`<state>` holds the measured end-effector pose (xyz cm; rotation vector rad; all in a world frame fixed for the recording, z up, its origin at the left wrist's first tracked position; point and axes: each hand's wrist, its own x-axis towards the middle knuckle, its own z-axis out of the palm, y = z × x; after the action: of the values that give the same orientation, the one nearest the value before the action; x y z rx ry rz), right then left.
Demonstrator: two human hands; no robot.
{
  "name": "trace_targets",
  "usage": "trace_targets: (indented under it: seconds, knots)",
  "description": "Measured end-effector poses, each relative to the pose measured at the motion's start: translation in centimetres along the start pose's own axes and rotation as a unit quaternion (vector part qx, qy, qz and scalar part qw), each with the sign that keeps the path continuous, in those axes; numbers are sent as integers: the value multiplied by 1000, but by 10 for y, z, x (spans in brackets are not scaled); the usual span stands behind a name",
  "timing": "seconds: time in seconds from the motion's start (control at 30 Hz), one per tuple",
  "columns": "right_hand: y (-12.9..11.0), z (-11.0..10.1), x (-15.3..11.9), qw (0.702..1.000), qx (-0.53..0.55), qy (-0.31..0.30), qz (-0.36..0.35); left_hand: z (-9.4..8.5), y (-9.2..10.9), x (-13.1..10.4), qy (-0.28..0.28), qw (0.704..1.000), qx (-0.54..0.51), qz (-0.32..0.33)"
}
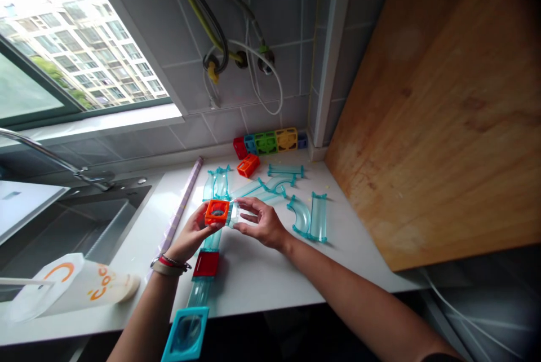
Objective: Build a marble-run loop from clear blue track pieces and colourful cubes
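My left hand (199, 229) grips an orange cube block (217, 212) with a round opening. From the right, my right hand (261, 221) holds a short clear piece (234, 213) between thumb and fingers, against the cube's right side. Beneath and nearer to me, a row runs toward the counter's front edge: a clear teal track (198, 292), a red block (205, 265) and a teal square block (186, 332). Beyond my hands lie more teal track pieces (217, 183), straight and curved, some partly hidden by my right hand.
Colored blocks (266, 142) line the wall, with an orange block (248, 165) before them. A purple tube (181, 204) lies left, near the sink (122, 226). A drink cup (71, 286) stands front left. A wooden board (439, 114) bounds the right.
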<state>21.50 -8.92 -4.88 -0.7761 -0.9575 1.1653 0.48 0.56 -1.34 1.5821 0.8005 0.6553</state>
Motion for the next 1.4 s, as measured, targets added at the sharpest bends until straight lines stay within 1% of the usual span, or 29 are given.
trace_targets:
  seconds: [0.13,0.33,0.43,0.6,0.7,0.87,1.03,1.17,1.27,1.4]
  knots:
    - [-3,5,-1,1000,23,2,0,-1,0,2,-6,1000,-9,2]
    - [4,7,3,999,40,11,1,-6,4,5,-27,999,25,-11]
    - [6,7,6,999,32,16,-2,-8,3,5,-24,999,29,-18]
    - [9,3,10,999,30,-2,12,-3,1,4,8,1000,8,-28]
    - [10,0,10,999,30,-11,24,1,1,3,1,999,-7,-32]
    - [11,-2,7,999,24,-6,35,5,4,4,-5,999,-25,-29]
    - [9,-7,7,999,25,-1,47,5,7,6,-8,1000,-1,-16]
    - [6,-14,7,998,-16,-18,54,7,14,6,-12,999,51,-15]
    - [3,-18,6,994,-105,-23,19,11,18,8,-34,995,93,-4]
    - [3,-24,6,968,-246,-21,-42,14,20,12,-61,984,167,19]
